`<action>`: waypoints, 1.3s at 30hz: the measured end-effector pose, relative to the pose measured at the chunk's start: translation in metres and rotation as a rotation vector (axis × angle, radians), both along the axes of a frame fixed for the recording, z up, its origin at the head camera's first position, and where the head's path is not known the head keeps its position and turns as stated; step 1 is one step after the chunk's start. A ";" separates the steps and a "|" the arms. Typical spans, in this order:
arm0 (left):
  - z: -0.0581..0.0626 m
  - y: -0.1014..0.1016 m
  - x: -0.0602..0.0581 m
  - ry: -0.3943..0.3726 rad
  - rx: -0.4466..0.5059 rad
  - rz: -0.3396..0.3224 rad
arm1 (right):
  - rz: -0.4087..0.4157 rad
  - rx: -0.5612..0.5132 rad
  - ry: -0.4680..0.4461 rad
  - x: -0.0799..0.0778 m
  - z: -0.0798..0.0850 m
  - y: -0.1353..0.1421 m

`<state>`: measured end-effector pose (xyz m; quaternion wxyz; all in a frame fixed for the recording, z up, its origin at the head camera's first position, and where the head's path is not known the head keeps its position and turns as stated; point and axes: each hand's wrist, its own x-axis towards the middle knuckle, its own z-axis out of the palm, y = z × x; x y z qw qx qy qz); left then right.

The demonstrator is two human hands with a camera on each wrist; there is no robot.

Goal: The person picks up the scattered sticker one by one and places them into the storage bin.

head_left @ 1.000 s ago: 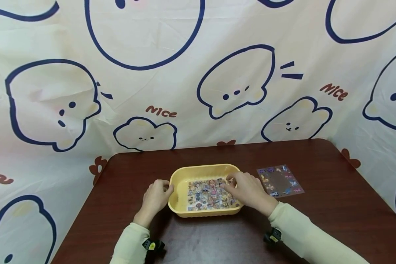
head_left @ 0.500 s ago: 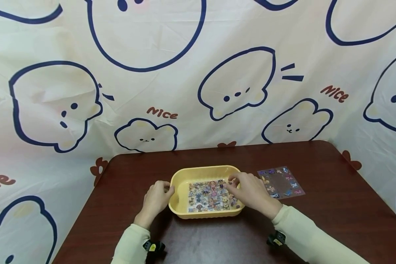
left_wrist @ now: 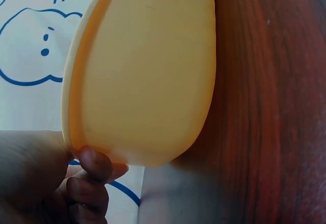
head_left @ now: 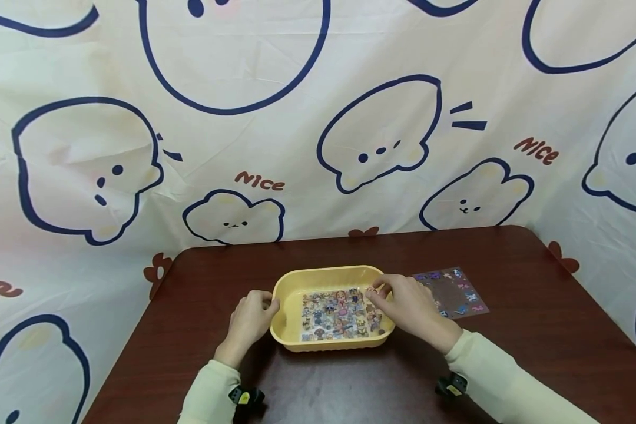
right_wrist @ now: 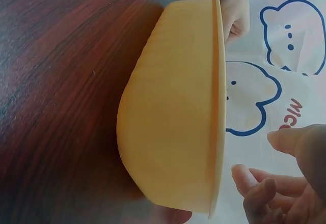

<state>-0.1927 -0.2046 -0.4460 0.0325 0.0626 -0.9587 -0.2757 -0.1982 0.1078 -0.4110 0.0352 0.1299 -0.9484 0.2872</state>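
A yellow plastic tray (head_left: 328, 347) stands on the table, with a sheet (head_left: 331, 315) of small cartoon-figure stickers lying in it. My left hand (head_left: 249, 324) grips the tray's left end; in the left wrist view its thumb and finger (left_wrist: 95, 164) pinch the rim. My right hand (head_left: 410, 303) hovers over the tray's right end. The right wrist view has its thumb (right_wrist: 285, 138) and forefinger apart beside the rim, with nothing visible between them. The inside of the tray is hidden in both wrist views.
A clear sheet (head_left: 447, 291) with small colourful pictures round its border lies right of the tray, partly behind my right hand. The dark wooden table (head_left: 551, 341) meets a printed cloth backdrop (head_left: 381, 59) at its back edge.
My right hand has shifted slightly to the right, exposing more of the sticker sheet's right side. My left hand stays on the tray's left rim, and the tray looks still.
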 end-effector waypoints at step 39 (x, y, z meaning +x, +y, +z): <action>0.001 0.000 -0.001 0.006 -0.005 0.001 | -0.046 0.058 -0.001 -0.007 -0.003 0.035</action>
